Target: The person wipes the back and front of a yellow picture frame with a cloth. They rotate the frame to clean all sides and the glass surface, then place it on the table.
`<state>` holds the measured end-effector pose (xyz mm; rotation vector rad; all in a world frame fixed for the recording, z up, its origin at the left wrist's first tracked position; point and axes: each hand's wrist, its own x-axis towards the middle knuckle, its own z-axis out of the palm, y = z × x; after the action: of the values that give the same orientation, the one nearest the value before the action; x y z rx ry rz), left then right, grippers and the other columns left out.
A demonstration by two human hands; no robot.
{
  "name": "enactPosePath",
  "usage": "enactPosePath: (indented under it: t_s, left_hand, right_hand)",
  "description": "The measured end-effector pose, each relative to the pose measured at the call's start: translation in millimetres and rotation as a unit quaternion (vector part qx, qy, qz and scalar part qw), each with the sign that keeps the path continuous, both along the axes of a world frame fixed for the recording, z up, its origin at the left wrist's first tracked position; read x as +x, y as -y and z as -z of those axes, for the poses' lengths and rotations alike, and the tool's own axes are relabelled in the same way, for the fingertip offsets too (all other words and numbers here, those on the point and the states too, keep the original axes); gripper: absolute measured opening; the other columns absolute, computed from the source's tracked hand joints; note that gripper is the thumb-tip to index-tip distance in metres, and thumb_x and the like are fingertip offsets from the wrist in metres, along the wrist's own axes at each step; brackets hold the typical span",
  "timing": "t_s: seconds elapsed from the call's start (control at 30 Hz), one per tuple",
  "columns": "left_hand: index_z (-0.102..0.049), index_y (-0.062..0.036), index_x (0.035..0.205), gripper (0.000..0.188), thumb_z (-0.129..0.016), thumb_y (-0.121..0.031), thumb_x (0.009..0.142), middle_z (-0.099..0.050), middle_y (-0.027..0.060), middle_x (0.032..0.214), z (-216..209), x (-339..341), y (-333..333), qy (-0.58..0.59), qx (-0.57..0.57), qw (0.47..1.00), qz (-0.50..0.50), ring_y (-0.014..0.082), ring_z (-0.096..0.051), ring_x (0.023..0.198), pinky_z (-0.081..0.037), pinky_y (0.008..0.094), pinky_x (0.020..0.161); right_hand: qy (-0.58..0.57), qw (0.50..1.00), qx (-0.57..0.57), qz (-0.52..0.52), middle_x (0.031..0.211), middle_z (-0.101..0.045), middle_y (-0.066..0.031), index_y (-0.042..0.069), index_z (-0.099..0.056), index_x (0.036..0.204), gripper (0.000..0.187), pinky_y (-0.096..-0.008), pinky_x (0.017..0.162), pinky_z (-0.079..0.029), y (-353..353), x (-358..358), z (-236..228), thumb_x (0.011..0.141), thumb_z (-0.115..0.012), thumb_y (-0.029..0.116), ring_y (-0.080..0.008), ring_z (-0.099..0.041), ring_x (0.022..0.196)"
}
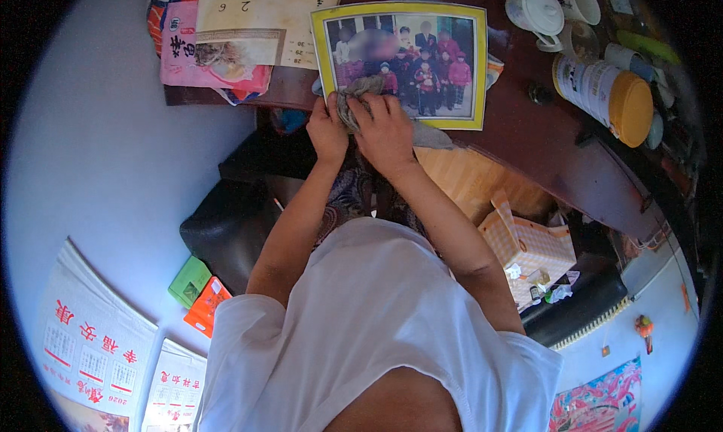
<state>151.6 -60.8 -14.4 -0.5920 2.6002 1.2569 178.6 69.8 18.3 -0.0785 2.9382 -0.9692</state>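
Observation:
A group photograph in a yellow frame [479, 71] lies at the near edge of a dark red-brown table [520, 104]. My left hand [329, 135] grips the frame's near left corner, its thumb and fingers closed round the edge. A crumpled grey cloth [364, 89] is bunched under the fingers of my right hand [385, 133], which presses it on the picture's lower left part. A loose end of the cloth hangs past the frame's near edge.
Papers and a pink packet [181, 63] lie left of the frame. On the right stand a lidded white cup [533, 12] and a canister with a yellow lid [631, 110]. Below the table edge are a checked box [527, 244] and a black seat [226, 214].

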Motion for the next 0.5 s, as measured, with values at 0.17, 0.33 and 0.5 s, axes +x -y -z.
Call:
enactPosePath:
  t_s: [0.17,0.33,0.5]
  left_hand:
    - [-0.066,0.001,0.095,0.044,-0.055,-0.04,0.105,-0.067,0.0221,0.077,-4,1,2,0.037,-0.038,0.999,0.005,0.0376,-0.066,0.067,-0.051,0.0442,0.064]
    - [-0.066,0.0001,0.097,0.045,-0.054,-0.043,0.105,-0.067,0.0224,0.077,-1,3,3,0.025,0.003,1.0,-0.004,0.0385,-0.066,0.069,-0.052,0.0443,0.065]
    - [-0.066,-0.001,0.1,0.043,-0.053,-0.042,0.105,-0.067,0.0234,0.078,-10,-2,-1,0.043,-0.036,0.998,0.015,0.0379,-0.068,0.07,-0.052,0.0445,0.067]
  right_hand:
    - [0.011,0.995,0.09,0.044,0.121,-0.057,-0.0062,0.026,-0.066,0.129,0.064,-0.0443,0.093,-0.052,-75,-1,-2,0.068,-0.08,0.012,-0.0333,-0.054,0.112]
    - [0.04,0.962,0.157,0.218,0.123,-0.056,-0.0111,0.02,-0.064,0.131,0.059,-0.0456,0.096,-0.05,-117,-11,-4,0.074,-0.078,0.013,-0.0356,-0.053,0.115]
    - [0.041,0.985,0.113,0.12,0.123,-0.055,-0.0111,0.017,-0.063,0.131,0.061,-0.0449,0.097,-0.05,-34,-33,-5,0.072,-0.078,0.013,-0.0354,-0.052,0.115]
